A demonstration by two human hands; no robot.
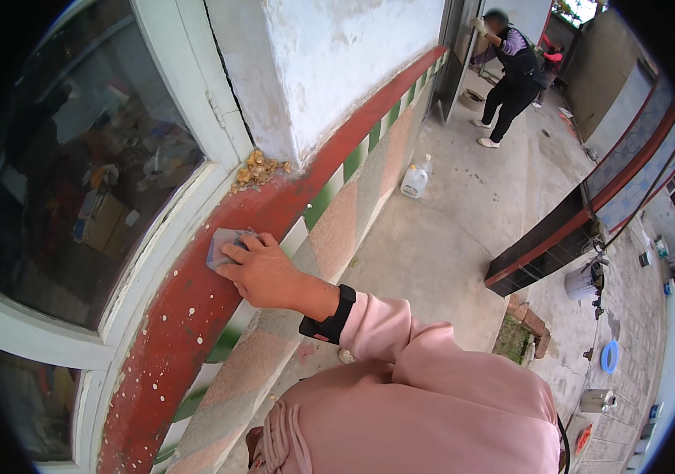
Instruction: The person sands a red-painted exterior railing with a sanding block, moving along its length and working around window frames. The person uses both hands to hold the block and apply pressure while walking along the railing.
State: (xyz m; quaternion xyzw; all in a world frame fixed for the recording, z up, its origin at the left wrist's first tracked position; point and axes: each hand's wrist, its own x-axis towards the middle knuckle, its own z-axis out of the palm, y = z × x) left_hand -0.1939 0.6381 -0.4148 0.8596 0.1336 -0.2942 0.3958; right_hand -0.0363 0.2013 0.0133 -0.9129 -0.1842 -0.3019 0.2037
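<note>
My right hand (262, 272) reaches left, its fingers closed over a bluish-grey, partly see-through flat piece (225, 246). Whether that piece is cloth, plastic or an abrasive sheet, I cannot tell. It rests against the red painted window sill (187, 308), which is dotted with white and pale specks along its lower part. Further up the sill, a heap of yellow-brown crumbly material (258, 170) sits in the corner between the white window frame (217, 118) and the wall. A black band circles my right wrist, below a pink sleeve (377, 324). My left hand does not show.
Clear plastic jugs (415, 182) stand on the concrete floor. Another person (511, 71) in dark clothes and gloves works at a metal door frame. A dark-tiled pillar (543, 253) rises at right, near a white bucket (582, 282) and a blue ring-shaped thing (609, 357).
</note>
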